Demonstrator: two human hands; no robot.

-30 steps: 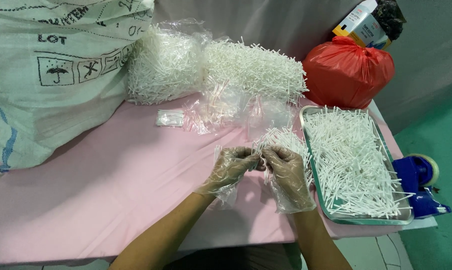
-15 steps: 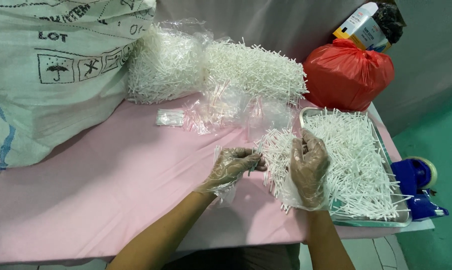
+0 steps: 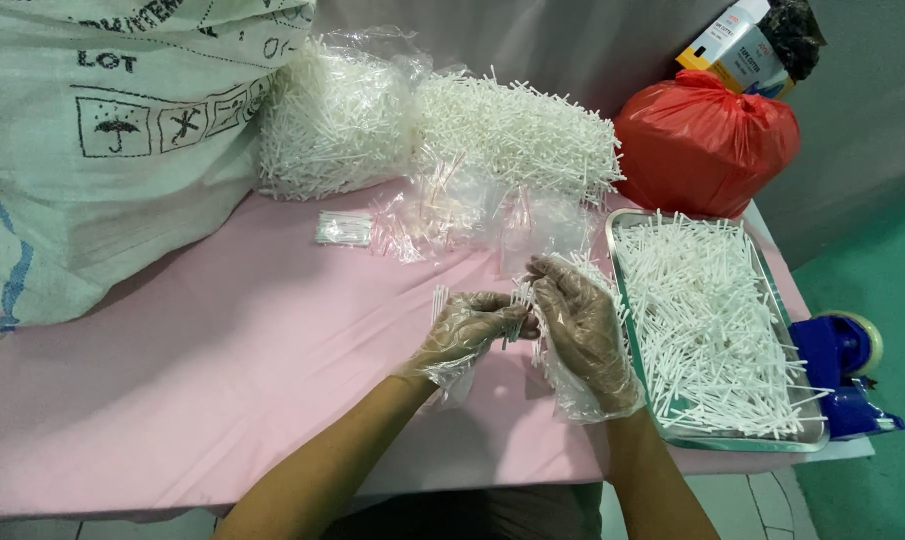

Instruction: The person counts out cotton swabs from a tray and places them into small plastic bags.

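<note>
Gloved left hand [image 3: 467,335] & right hand [image 3: 580,325] meet over pink table [image 3: 222,380], both pinching a small bundle of white sticks [image 3: 520,305]. Metal tray [image 3: 672,432] of sticks just right

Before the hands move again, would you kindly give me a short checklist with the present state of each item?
1. Both hands gloved: ok. The left hand and right hand wear clear plastic gloves.
2. Small bunch of white sticks held between both hands: ok.
3. Sticks in the bunch lined up evenly: cannot tell, fingers hide part of it.
4. Metal tray within reach: ok, beside the right hand and full of loose sticks.
5. Small clear bags at hand: ok, lying on the pink tablecloth.
6. Tray fully on the table: not ok, its near corner juts over the edge.
</note>
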